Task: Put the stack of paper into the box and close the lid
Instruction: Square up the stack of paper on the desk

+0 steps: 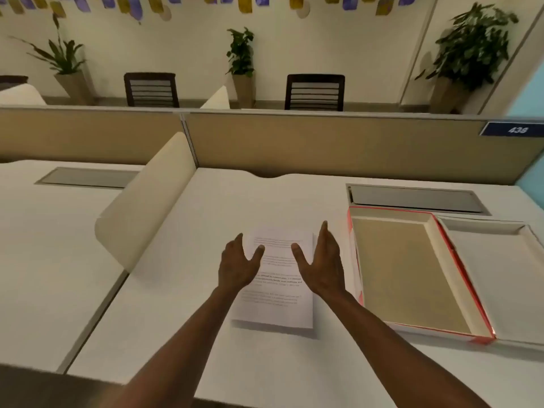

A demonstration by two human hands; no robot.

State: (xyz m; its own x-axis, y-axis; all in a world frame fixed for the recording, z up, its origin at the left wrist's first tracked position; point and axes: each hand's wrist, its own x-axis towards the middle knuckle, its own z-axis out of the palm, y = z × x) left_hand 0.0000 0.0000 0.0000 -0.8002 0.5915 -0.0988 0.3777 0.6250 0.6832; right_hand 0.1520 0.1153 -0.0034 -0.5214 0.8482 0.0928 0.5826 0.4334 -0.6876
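Observation:
A stack of printed white paper [278, 301] lies flat on the white desk [206, 225], in the middle of the view. My left hand [238, 265] and my right hand [322, 263] hover over its far half, palms facing each other, fingers apart, holding nothing. To the right of the paper stands an open shallow box [409, 269] with a red rim and a tan bottom. It is empty. Its lid [500, 278] lies folded open flat on the box's right side, pale inside.
A rounded beige divider [147, 201] separates this desk from the one on the left. A grey cable hatch [418, 198] sits behind the box. A tan partition [323, 142] runs along the back, with chairs and potted plants beyond it.

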